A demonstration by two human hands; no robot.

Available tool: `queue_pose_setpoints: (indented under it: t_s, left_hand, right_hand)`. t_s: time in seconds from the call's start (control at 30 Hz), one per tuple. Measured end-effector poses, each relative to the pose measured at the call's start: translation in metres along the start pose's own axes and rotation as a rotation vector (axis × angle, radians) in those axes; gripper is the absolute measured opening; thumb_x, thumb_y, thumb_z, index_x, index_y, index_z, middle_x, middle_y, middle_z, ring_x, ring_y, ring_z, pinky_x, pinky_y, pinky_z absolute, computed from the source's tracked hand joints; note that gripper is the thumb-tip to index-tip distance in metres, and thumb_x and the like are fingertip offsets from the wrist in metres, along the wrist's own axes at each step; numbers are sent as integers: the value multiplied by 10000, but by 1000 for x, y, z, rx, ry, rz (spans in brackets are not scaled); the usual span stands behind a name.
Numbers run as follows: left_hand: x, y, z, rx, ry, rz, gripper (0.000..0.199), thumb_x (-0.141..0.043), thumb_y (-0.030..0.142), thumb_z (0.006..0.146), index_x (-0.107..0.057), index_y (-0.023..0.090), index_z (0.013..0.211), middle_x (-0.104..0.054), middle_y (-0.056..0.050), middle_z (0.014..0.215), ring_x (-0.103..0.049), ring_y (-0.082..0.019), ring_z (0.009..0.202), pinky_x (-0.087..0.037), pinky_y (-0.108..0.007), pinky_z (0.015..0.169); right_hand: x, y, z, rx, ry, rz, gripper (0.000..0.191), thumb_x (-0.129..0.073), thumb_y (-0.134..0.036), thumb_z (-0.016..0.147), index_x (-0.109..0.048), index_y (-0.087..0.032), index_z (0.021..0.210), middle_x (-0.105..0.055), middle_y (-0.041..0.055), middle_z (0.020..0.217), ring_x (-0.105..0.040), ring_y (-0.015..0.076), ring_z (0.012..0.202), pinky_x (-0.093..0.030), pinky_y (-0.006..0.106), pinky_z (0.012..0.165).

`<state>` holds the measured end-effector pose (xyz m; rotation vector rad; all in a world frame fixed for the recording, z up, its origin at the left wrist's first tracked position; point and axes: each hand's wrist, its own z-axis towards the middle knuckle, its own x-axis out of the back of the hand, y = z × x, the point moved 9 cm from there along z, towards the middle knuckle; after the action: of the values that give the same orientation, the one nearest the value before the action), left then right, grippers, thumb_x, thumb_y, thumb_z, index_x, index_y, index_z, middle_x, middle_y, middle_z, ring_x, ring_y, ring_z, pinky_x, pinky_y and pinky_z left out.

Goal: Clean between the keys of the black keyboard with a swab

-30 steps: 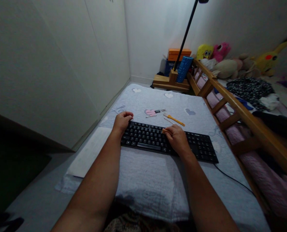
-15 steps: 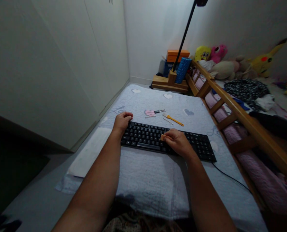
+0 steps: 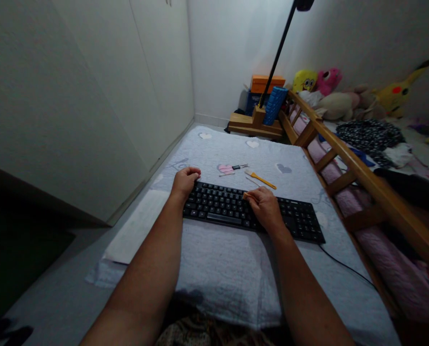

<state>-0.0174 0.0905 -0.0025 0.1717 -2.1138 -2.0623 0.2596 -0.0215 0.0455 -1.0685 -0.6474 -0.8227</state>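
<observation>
A black keyboard [image 3: 223,204] lies across the cloth-covered table in front of me. My left hand [image 3: 185,184] is closed on its left end, thumb and fingers at the upper corner. Over the right half of the keys, my right hand [image 3: 265,205] pinches a small orange-tan piece [image 3: 246,195], perhaps a sponge or folded cloth, against the upper key rows. Just beyond the keyboard lie a yellow-handled brush [image 3: 264,179], a cotton swab [image 3: 226,174], another thin stick [image 3: 252,181] and a slim tool with a dark grip and metal tip [image 3: 239,166].
The keyboard's cable [image 3: 347,266] runs off to the lower right. A flat white sheet or pad [image 3: 135,230] lies left of my left forearm. A wooden bed rail [image 3: 366,185] borders the table's right side, a pale cupboard [image 3: 102,96] the left. Behind stands a lamp pole [image 3: 279,50].
My right hand has slid the small orange-tan piece up the keyboard, away from me, to higher key rows. My left hand keeps its hold on the left end.
</observation>
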Motion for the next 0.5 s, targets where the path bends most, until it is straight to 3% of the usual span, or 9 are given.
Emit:
queue_pose_setpoints:
  t_s: [0.17,0.5]
  left_hand:
    - [0,0,0,-5,-5,19,132,-628,170,589,-684,185,707,-676,-24,718,-637,-194,755,-483,-329,812]
    - [-1,4,-3,0,-1,24,121,-639,157,580,-683,183,690,-681,-28,736,-629,-186,745,-485,-323,814]
  right_hand:
    - [-1,-7,-4,14,-112,5,132,-634,-201,907,-753,-201,851,-633,50,818,-594,201,818,-442,312,751]
    - [1,-25,-18,39,-334,132,158,-624,-167,906,-755,-204,826,-657,40,838,-604,168,801,-451,287,734]
